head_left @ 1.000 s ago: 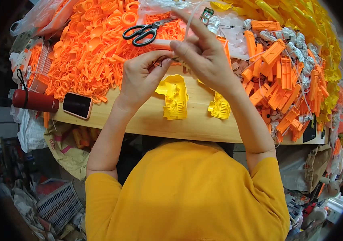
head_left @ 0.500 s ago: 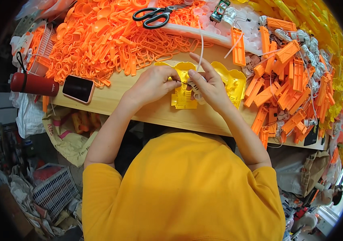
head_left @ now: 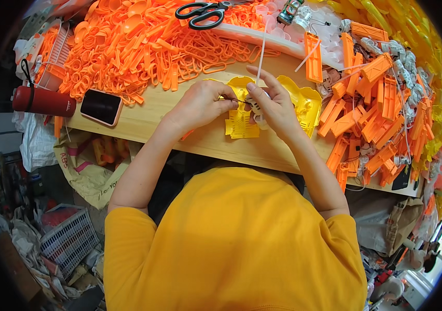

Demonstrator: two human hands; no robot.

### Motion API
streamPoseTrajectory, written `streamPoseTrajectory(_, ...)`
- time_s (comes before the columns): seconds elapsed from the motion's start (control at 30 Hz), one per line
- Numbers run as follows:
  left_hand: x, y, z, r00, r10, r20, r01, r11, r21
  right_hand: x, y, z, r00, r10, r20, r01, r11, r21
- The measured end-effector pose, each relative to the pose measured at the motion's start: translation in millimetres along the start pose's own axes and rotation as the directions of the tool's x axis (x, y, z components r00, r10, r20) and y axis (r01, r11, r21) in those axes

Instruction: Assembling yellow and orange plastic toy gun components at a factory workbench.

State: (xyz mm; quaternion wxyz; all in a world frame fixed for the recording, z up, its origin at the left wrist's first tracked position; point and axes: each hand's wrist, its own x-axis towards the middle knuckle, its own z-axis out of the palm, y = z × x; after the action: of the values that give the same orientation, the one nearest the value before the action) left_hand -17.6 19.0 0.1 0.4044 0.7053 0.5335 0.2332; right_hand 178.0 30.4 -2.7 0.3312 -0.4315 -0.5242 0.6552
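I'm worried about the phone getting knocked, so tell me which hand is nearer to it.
Left. The left hand is to the right of the phone, apart from it; the right hand is farther right, beyond the left hand.

A pale wood-grained worktop [head_left: 221, 145], its front edge bowed by the lens, carries a red flask [head_left: 45, 101] lying on its side at the left end, a smartphone [head_left: 101, 107] with a dark screen just beside it, and a broad heap of small orange plastic clips and rings [head_left: 148, 57] behind. Near the middle lie a yellow perforated half-shell [head_left: 241, 126] and, to its right, a second yellow half-shell [head_left: 308, 106], with a pale translucent tray [head_left: 262, 38] farther back. Long orange plastic housings [head_left: 389, 98] pile up loosely at the right, mixed with white parts and wires.
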Motion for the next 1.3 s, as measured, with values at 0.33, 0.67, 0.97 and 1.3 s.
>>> streamPoseTrajectory(0.33,-20.1,3.5,25.8,0.871,0.417,-0.260,-0.295,0.866,0.403,2.7,-0.2,-3.6,0.999,-0.009,-0.038,0.009,1.000,-0.015)
streamPoseTrajectory(0.67,-27.4,-4.3,46.1,0.794,0.483,-0.369,-0.323,0.850,0.417,0.2,4.4,-9.6,0.990,-0.107,-0.096,0.096,0.990,-0.105)
streamPoseTrajectory(0.97,-21.3,13.9,46.2,0.975,0.193,-0.111,-0.114,0.863,0.493,-13.2,-9.8,-10.6,0.990,-0.096,-0.107,0.077,0.983,-0.169)
streamPoseTrajectory(1.3,-20.2,39.2,29.6,0.634,0.687,-0.355,-0.431,0.695,0.576,-10.7,-6.7,-5.8,0.924,-0.381,-0.030,0.359,0.892,-0.276)
